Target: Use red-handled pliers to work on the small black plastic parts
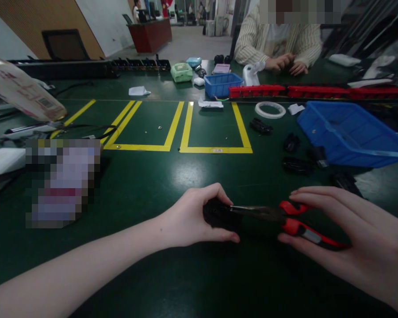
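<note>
My left hand (195, 216), thumb and forefinger curled round it, grips a small black part (219, 213) just above the dark green table. Its exact kind is too dark to make out. From the right, my right hand (358, 238) is closed on the red handles of long-nose pliers (285, 216). The thin metal jaws point left and their tip meets the black part near my left forefinger. Whether the jaws pinch anything there is too small to tell.
Several black parts (296, 165) lie beside a blue bin (354, 132) at the right. A tape roll (270, 110) lies beyond. Yellow tape outlines (215, 150) mark the table (146, 274). A cardboard box (23, 90) leans at the left. A person in a striped shirt (252, 42) sits opposite.
</note>
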Motion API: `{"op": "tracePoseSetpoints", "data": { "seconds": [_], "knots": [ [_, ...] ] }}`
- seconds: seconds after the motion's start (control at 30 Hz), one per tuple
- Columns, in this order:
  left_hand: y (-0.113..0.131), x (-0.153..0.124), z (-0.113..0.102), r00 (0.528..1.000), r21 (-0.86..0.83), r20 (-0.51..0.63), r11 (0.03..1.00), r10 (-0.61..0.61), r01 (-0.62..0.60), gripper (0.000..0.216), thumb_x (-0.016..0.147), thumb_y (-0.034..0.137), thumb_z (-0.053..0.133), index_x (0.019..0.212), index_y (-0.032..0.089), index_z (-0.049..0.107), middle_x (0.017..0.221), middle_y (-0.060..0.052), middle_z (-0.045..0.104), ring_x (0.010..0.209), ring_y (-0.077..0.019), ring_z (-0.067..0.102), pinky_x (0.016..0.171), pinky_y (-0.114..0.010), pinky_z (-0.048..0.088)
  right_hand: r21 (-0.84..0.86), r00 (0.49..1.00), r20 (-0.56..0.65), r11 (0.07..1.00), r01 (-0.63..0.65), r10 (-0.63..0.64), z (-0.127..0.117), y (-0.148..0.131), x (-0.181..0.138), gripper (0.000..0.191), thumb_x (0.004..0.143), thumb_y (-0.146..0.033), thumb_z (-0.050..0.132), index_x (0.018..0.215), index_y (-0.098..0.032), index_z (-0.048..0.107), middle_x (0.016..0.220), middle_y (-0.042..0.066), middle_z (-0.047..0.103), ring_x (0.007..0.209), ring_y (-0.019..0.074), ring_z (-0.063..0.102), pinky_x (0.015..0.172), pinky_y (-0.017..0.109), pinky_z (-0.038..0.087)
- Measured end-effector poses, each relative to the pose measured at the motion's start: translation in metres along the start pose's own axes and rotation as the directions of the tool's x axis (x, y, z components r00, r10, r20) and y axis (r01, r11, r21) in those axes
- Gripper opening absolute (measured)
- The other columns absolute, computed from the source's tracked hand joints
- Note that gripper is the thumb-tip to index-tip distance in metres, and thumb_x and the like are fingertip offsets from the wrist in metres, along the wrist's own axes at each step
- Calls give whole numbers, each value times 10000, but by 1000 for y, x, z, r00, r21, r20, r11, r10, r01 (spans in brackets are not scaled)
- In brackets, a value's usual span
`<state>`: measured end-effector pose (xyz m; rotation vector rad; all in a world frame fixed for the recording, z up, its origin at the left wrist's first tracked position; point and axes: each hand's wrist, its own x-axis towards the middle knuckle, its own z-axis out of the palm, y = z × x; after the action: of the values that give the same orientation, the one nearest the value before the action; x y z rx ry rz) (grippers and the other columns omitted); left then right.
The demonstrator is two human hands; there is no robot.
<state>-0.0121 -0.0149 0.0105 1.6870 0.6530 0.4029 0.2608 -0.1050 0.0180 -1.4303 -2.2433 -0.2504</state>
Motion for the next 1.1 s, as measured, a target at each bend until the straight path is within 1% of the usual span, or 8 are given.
{"op": "tracePoseSetpoints", "data": {
  "seconds": [0.2,0.37,0.47,0.57,0.67,0.83,1.0,1.1],
  "knots": [
    [-2,0,0,1000,32,-3,999,31,-31,444,730,331,859,1024,146,584,955,-26,668,829,-172,663,660,-260,535,24,997,1,997,78,-78,0,5,2,351,877,-471,627,1121,-221,590,954,82,694,771,248,678,618,397,532],
    [-1,1,1,997,77,-24,994,78,-76,484,699,281,882,1105,130,665,980,-32,709,859,-167,674,720,-247,529,5,991,47,993,122,-122,-1,4,6,374,896,-504,604,1091,-186,589,946,77,680,773,196,666,630,334,531],
    [0,0,2,997,65,-1,995,81,-81,476,699,265,878,1109,104,697,960,-53,732,820,-174,682,696,-246,524,11,988,58,990,143,-143,-3,5,8,373,904,-507,594,1085,-181,589,944,79,675,779,186,667,637,316,536],
    [-1,-1,2,996,36,13,996,86,-87,422,701,260,874,1060,103,716,886,-35,728,745,-152,665,638,-221,503,12,986,70,989,149,-149,-5,8,8,352,914,-493,585,1091,-188,584,942,81,677,784,193,670,637,322,542],
    [-2,-1,2,996,11,18,996,92,-92,411,702,260,873,1053,113,718,881,-29,724,746,-149,661,641,-217,500,-5,986,69,989,151,-150,-9,10,8,307,931,-450,572,1109,-200,578,953,85,682,795,206,676,637,336,546],
    [-3,0,1,995,-51,53,996,80,-77,409,692,283,880,1017,93,720,847,-41,713,729,-161,652,623,-231,491,-29,976,18,976,217,-216,-10,9,12,297,943,-440,552,1092,-183,572,908,97,679,751,205,669,598,340,530],
    [-4,0,1,989,-123,115,990,89,-74,399,717,285,864,1021,74,715,863,-74,723,783,-205,683,656,-271,526,-118,963,-2,957,266,-268,-9,10,9,323,886,-353,646,1151,-181,579,956,104,690,805,238,672,677,385,533],
    [-4,0,1,989,-70,86,991,121,-115,404,718,273,862,1034,68,713,877,-79,726,785,-201,685,658,-268,530,-112,966,0,960,258,-260,-9,13,7,350,857,-348,680,1152,-186,586,967,97,693,810,237,677,677,376,536]
  ]
}}
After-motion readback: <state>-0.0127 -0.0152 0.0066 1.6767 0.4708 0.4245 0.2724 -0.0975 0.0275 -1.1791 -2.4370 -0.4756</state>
